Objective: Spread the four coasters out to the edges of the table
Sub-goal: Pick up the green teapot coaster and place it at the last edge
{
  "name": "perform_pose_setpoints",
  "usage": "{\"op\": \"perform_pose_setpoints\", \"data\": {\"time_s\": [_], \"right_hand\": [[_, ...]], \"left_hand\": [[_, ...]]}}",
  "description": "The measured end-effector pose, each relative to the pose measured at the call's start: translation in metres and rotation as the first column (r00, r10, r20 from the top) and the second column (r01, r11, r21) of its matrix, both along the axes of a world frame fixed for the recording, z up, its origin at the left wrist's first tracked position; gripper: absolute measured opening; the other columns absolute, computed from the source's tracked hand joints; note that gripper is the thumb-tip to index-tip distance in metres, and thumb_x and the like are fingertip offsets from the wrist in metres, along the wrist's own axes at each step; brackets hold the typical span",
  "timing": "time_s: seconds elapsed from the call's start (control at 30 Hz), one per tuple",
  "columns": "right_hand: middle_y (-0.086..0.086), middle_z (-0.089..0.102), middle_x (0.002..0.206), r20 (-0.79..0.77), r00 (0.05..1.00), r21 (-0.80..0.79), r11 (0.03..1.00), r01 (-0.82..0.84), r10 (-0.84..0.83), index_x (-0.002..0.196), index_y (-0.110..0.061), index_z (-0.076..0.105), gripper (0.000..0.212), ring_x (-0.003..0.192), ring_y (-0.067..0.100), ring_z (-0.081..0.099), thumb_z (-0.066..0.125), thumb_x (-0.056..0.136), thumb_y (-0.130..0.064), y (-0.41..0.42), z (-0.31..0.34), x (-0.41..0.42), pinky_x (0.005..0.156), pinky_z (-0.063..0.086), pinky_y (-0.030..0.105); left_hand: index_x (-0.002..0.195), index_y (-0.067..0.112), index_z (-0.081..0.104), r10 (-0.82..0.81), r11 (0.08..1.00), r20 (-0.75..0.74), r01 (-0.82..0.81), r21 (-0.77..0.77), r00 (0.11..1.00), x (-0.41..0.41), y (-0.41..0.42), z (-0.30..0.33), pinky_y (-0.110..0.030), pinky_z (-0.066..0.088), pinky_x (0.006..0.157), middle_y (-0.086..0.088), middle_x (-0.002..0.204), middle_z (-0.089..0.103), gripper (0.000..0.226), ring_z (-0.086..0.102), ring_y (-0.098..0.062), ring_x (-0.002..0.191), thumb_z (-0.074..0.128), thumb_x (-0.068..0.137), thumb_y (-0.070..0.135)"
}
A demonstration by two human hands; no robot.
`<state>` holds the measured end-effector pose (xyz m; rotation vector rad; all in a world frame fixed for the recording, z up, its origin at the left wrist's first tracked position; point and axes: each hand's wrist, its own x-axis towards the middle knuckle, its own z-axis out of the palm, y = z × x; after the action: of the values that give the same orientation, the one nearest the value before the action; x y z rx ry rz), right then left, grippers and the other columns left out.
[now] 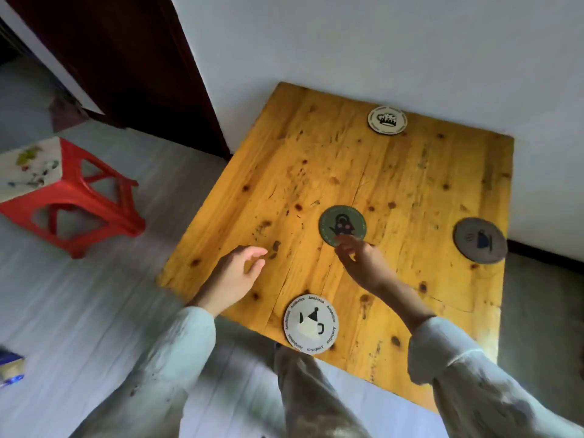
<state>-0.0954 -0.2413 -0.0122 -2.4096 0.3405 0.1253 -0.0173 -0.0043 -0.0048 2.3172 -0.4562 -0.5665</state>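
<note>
Four round coasters lie on a yellow wooden table [395, 191]. A cream coaster [387, 119] sits by the far edge. A grey coaster [479, 244] with a cup picture overhangs the right edge. A white coaster [311, 324] rests at the near edge. A green coaster [342, 225] with a kettle picture lies near the middle. My right hand [363, 263] reaches over the table, its fingertips touching the green coaster's near rim. My left hand [235, 276] hovers over the table's left part, fingers loosely apart, holding nothing.
A red plastic stool [79, 200] with a patterned top stands on the floor to the left. A dark door [126, 58] and white wall stand behind the table. A blue and white object [11, 368] lies on the floor at the far left.
</note>
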Motion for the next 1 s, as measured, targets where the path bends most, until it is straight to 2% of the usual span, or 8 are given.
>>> {"op": "perform_pose_setpoints", "data": {"time_s": [0.13, 0.23, 0.43, 0.6, 0.67, 0.8, 0.9, 1.0], "right_hand": [[0.017, 0.069, 0.115, -0.053, 0.99, 0.015, 0.992, 0.128, -0.127, 0.124, -0.006, 0.055, 0.033, 0.1, 0.032, 0.067, 0.047, 0.094, -0.016, -0.004, -0.015, 0.029, 0.084, 0.055, 0.043], [0.018, 0.067, 0.119, -0.091, 0.974, -0.006, 0.978, 0.209, -0.209, 0.123, -0.005, 0.056, 0.032, 0.1, 0.033, 0.067, 0.047, 0.094, -0.015, -0.01, -0.024, 0.048, 0.084, 0.056, 0.045], [0.02, 0.061, 0.124, -0.197, 0.872, -0.06, 0.893, 0.446, -0.448, 0.122, -0.005, 0.057, 0.033, 0.101, 0.035, 0.063, 0.052, 0.092, -0.016, -0.037, -0.057, 0.077, 0.083, 0.055, 0.041], [0.018, 0.04, 0.145, -0.35, 0.722, -0.111, 0.792, 0.601, -0.597, 0.139, -0.007, 0.037, 0.051, 0.13, 0.037, 0.039, 0.051, 0.092, -0.02, -0.062, -0.099, 0.104, 0.102, 0.039, 0.045], [0.016, 0.035, 0.148, -0.39, 0.691, -0.132, 0.78, 0.612, -0.608, 0.141, -0.01, 0.033, 0.053, 0.133, 0.036, 0.033, 0.049, 0.092, -0.022, -0.065, -0.112, 0.113, 0.105, 0.037, 0.047], [0.018, 0.041, 0.14, -0.353, 0.678, -0.231, 0.762, 0.605, -0.645, 0.138, -0.006, 0.037, 0.052, 0.126, 0.036, 0.037, 0.052, 0.091, -0.022, -0.055, -0.126, 0.123, 0.1, 0.041, 0.046], [0.02, 0.043, 0.132, -0.328, 0.682, -0.248, 0.757, 0.605, -0.653, 0.134, -0.003, 0.041, 0.049, 0.12, 0.036, 0.04, 0.055, 0.089, -0.016, -0.047, -0.13, 0.127, 0.097, 0.046, 0.047], [0.022, 0.042, 0.128, -0.349, 0.612, -0.228, 0.698, 0.679, -0.709, 0.128, -0.002, 0.043, 0.045, 0.119, 0.038, 0.039, 0.057, 0.087, -0.012, -0.045, -0.131, 0.132, 0.097, 0.043, 0.049]], "left_hand": [[0.121, 0.016, 0.056, -0.162, 0.983, -0.076, 0.168, 0.079, 0.984, 0.059, -0.019, -0.007, -0.022, 0.039, 0.095, -0.002, 0.126, 0.06, 0.03, 0.053, -0.014, 0.114, 0.048, 0.093, 0.021], [0.122, 0.016, 0.055, -0.221, 0.968, -0.107, 0.231, 0.095, 0.969, 0.091, -0.036, -0.015, -0.026, 0.041, 0.097, -0.004, 0.128, 0.059, 0.031, 0.053, -0.017, 0.117, 0.046, 0.094, 0.021], [0.129, 0.023, 0.049, -0.3, 0.932, -0.273, 0.341, 0.119, 0.914, 0.123, -0.069, -0.054, -0.027, 0.041, 0.097, -0.002, 0.136, 0.053, 0.035, 0.048, -0.018, 0.125, 0.044, 0.095, 0.024], [0.14, 0.026, 0.035, -0.313, 0.914, -0.421, 0.39, 0.109, 0.851, 0.142, -0.105, -0.095, -0.037, 0.036, 0.107, -0.005, 0.149, 0.037, 0.045, 0.034, -0.022, 0.137, 0.042, 0.096, 0.025], [0.142, 0.027, 0.03, -0.306, 0.91, -0.478, 0.4, 0.105, 0.823, 0.142, -0.112, -0.107, -0.037, 0.033, 0.108, -0.005, 0.151, 0.034, 0.047, 0.032, -0.022, 0.139, 0.041, 0.096, 0.025], [0.142, 0.024, 0.028, -0.236, 0.946, -0.564, 0.319, 0.052, 0.791, 0.144, -0.121, -0.119, -0.034, 0.035, 0.104, -0.003, 0.147, 0.038, 0.049, 0.038, -0.019, 0.133, 0.042, 0.096, 0.021], [0.143, 0.021, 0.028, -0.149, 0.979, -0.615, 0.205, 0.022, 0.775, 0.146, -0.134, -0.123, -0.037, 0.034, 0.108, 0.0, 0.147, 0.038, 0.049, 0.039, -0.018, 0.132, 0.041, 0.096, 0.017], [0.142, 0.017, 0.029, 0.01, 0.997, -0.76, -0.064, -0.042, 0.649, 0.143, -0.149, -0.125, -0.035, 0.041, 0.103, -0.003, 0.145, 0.04, 0.05, 0.046, -0.016, 0.12, 0.042, 0.095, 0.011]]}}
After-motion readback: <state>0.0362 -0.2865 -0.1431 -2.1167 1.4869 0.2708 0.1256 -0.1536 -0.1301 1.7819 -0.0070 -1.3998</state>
